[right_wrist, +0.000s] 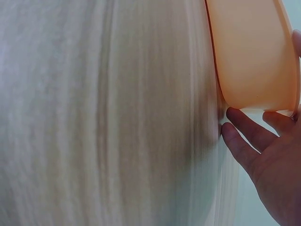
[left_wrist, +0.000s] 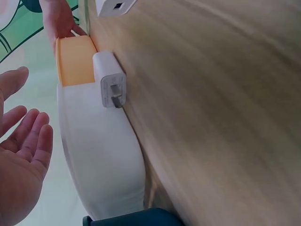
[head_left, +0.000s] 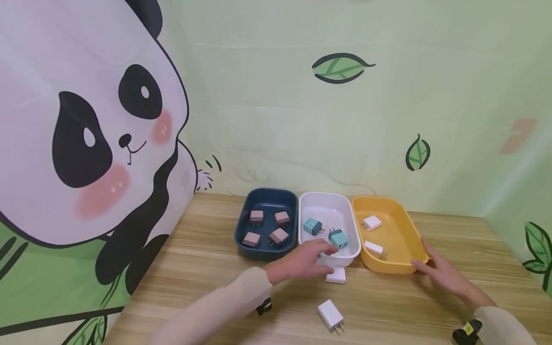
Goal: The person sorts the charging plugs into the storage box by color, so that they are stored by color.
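My left hand (head_left: 304, 260) hovers over the front edge of the white tray (head_left: 340, 261), fingers loosely spread and holding nothing. In the left wrist view its palm (left_wrist: 21, 174) faces the trays, fingers apart. Below its fingertips, a white charger plug (head_left: 338, 276) lies on the table against the white tray's front. Two teal charger plugs (head_left: 338, 238) are inside that tray. My right hand (head_left: 446, 275) touches the front right corner of the yellow tray (head_left: 398, 239) with extended fingers and thumb. Two white charger plugs (head_left: 372, 223) lie in the yellow tray.
A navy tray (head_left: 269, 205) with several pink charger plugs (head_left: 279, 235) stands left of the white one; the three trays form a row before the wall cloth. Another white charger plug (head_left: 330, 315) lies nearer on the wooden table (head_left: 388, 311), prongs toward me.
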